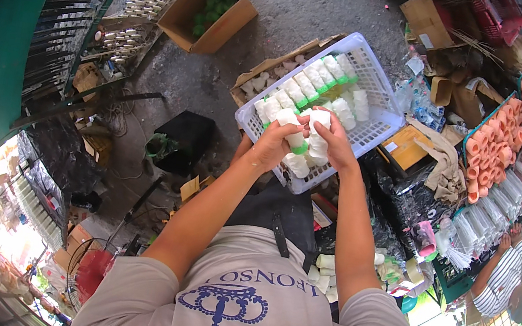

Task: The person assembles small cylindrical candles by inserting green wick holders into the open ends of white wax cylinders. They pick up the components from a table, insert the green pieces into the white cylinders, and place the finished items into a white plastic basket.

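My left hand (271,143) is closed round a white ribbed cylinder with a green end (294,139). Right beside it, my right hand (338,149) grips a second white ribbed cylinder (318,146); whether this one has a green end I cannot tell. The two pieces are held upright side by side, with the fingertips of both hands close together. Below them is a pale lavender plastic basket (385,111) with slotted walls. In it, similar white cylinders with green ends (306,83) lie in a row, and several more lie loosely to the right and near side.
An open cardboard box with green things (202,39) stands at the far left. A black box-shaped thing (191,142) sits left of the basket. At right, a crate holds orange pipe-like pieces (493,150). Another person in a striped shirt (500,286) is at the far right.
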A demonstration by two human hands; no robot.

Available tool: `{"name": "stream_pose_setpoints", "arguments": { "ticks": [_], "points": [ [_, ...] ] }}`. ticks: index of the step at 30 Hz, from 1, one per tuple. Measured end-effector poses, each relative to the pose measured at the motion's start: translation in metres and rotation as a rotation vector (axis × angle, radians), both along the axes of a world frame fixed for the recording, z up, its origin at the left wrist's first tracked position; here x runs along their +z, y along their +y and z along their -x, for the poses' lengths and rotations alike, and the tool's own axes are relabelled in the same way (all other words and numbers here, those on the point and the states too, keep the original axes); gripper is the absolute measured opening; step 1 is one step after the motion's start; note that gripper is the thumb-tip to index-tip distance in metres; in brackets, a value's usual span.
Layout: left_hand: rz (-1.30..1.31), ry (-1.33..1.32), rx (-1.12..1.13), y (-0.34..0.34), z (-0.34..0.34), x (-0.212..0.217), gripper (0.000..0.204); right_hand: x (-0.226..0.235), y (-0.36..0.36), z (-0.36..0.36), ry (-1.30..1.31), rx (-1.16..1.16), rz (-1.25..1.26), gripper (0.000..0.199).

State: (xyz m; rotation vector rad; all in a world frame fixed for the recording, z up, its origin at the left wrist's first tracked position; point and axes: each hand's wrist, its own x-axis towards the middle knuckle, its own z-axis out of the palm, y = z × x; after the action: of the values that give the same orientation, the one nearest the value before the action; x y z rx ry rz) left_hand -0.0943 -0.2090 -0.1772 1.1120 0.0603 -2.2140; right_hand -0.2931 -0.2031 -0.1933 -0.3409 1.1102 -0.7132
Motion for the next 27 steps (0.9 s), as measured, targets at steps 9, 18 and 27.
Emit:
{"name": "stream_pose_setpoints", "arguments": {
  "ticks": [9,18,27],
  "points": [
    [-0.191,-0.627,-0.186,-0.018,0.025,-0.059,0.049,-0.032,-0.018,-0.017,0.438,0.123,0.171,0.044],
    [-0.05,-1.151,-0.864,-0.054,0.015,-0.154,0.076,-0.033,-0.007,0.032,0.823,0.045,0.127,0.061],
    [-0.121,-1.379,-1.183,-0.068,0.019,-0.137,0.09,-0.038,-0.022,0.088,1.148,0.158,0.144,0.07]
  ]
}}
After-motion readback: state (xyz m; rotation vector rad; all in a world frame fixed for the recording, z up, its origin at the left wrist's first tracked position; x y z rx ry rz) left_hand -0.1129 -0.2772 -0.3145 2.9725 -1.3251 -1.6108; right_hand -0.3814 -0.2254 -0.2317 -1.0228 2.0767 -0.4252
